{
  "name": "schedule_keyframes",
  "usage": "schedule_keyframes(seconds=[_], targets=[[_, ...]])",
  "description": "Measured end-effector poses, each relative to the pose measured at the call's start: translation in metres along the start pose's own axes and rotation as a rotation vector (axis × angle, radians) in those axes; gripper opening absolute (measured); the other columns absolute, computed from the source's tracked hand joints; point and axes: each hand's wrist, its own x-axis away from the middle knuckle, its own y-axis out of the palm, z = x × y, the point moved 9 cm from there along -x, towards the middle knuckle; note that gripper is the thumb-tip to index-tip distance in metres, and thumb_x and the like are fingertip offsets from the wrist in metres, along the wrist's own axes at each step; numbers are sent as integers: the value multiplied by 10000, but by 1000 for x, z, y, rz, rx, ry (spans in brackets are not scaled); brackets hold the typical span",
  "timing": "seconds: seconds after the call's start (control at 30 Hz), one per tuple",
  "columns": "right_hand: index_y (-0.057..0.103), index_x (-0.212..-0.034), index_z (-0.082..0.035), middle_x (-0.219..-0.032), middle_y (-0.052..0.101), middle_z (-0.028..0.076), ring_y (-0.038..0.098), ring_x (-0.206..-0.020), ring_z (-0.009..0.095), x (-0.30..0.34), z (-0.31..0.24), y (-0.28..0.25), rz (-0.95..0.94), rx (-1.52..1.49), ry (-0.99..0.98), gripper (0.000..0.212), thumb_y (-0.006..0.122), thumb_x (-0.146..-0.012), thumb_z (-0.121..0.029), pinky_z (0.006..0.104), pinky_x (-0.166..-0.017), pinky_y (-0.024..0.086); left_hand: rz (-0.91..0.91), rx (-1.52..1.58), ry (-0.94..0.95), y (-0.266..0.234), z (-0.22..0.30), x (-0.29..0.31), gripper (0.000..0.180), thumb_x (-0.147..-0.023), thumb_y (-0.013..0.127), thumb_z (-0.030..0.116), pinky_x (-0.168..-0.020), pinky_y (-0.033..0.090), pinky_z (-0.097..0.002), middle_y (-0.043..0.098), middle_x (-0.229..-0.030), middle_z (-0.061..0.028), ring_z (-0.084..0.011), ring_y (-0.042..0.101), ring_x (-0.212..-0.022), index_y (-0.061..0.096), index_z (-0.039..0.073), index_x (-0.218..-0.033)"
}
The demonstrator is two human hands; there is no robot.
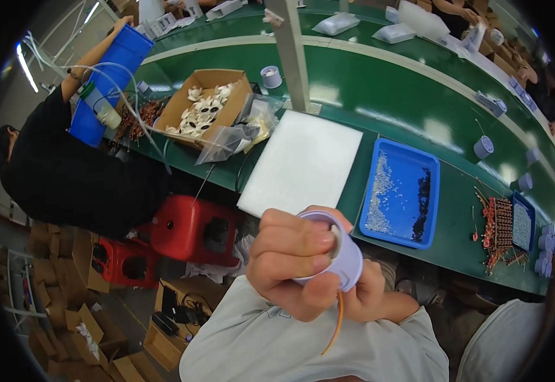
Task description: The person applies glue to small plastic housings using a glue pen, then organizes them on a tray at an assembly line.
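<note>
Close to my body I hold a lavender cylindrical plastic housing point(350, 260), tilted with its mouth toward the left. The fingers of my left hand point(288, 262) reach over the rim and press at the opening, where the edge of a white part shows inside; the rest of that part is hidden by my fingers. My right hand point(368, 294) wraps round the housing from the right side and beneath. Thin yellow-orange wires point(339, 325) hang down from its lower edge. Beyond my hands, a white foam sheet point(312, 162) lies on the green bench.
A blue tray point(435, 191) holds small clear and black pieces. A cardboard box point(185, 95) of white parts stands left, red stools point(188, 229) below. Wired boards point(499, 229) and lavender housings point(483, 147) sit right. A metal post point(290, 54) rises behind. A person point(67, 172) handles a blue bin.
</note>
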Motion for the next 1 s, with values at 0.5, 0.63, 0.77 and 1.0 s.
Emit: schedule_keyframes(seconds=[0.5, 0.63, 0.77, 1.0], targets=[[571, -791, 6, -565, 559, 38, 492, -498, 57, 10, 52, -52, 156, -45, 349, 106, 555, -842, -86, 224, -455, 380, -59, -1, -324, 19, -77, 37, 293, -875, 529, 323, -763, 512, -451, 457, -1036, -181, -261, 499, -928, 379, 74, -913], [563, -797, 1, -558, 530, 0, 412, -512, 22, 25, 59, -79, 341, -132, 415, 104, 538, -852, -84, 206, -443, 314, -158, 504, -697, 46, -109, 56, 276, -872, 549, 313, -874, 458, -480, 409, -1191, -247, -351, 486, -1083, 367, 137, -981], [532, -859, 12, -565, 520, 13, 404, -483, 41, 32, 62, -88, 238, 114, 488, 147, 502, -882, -129, 200, -469, 336, -172, 537, -785, 40, -127, 56, 481, -777, 677, 175, -889, 446, -449, 417, -1204, -246, -329, 484, -1097, 324, 147, -1103], [447, -966, 21, -556, 450, 39, 398, -439, 77, 4, 36, -109, 407, -587, 130, 272, 367, -938, -237, 255, -604, 458, -481, -300, -166, 28, -112, 47, 830, -561, 806, -9, -847, 462, -403, 502, -1137, -196, -311, 506, -1059, 280, 112, -1191]])
